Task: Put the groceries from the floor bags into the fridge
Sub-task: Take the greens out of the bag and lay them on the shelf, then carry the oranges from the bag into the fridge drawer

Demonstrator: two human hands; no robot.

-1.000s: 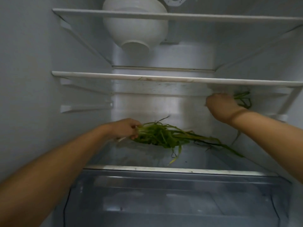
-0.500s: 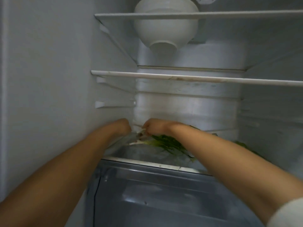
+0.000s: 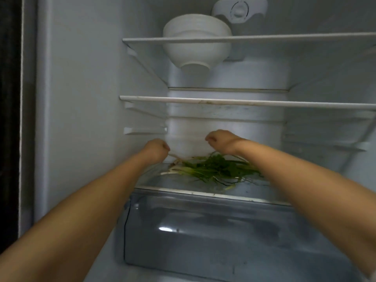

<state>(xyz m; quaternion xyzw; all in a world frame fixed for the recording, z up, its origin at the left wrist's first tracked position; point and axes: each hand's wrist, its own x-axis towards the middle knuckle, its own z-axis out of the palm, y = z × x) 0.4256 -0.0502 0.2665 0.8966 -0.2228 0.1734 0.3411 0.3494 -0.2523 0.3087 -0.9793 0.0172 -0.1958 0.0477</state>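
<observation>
A bunch of green onions and leafy greens [image 3: 213, 169] lies on the lowest glass shelf [image 3: 183, 190] of the fridge, white root ends pointing left. My left hand [image 3: 156, 148] is a closed fist at the root ends. One pale stalk reaches its underside, and its grip is hidden. My right hand [image 3: 220, 140] hovers just above the greens with fingers curled in and nothing visible in them. Both forearms reach in from the bottom of the view.
A clear crisper drawer [image 3: 223, 231] sits under the shelf. The middle glass shelf [image 3: 244, 102] runs just above my hands. White bowls [image 3: 196, 47] are stacked on the top shelf [image 3: 264, 38]. The fridge's left wall [image 3: 81, 119] is close to my left arm.
My right hand came from the far right to the root ends, then both hands rose slightly and parted. The greens now lie flat on the shelf. My view shifted left and up.
</observation>
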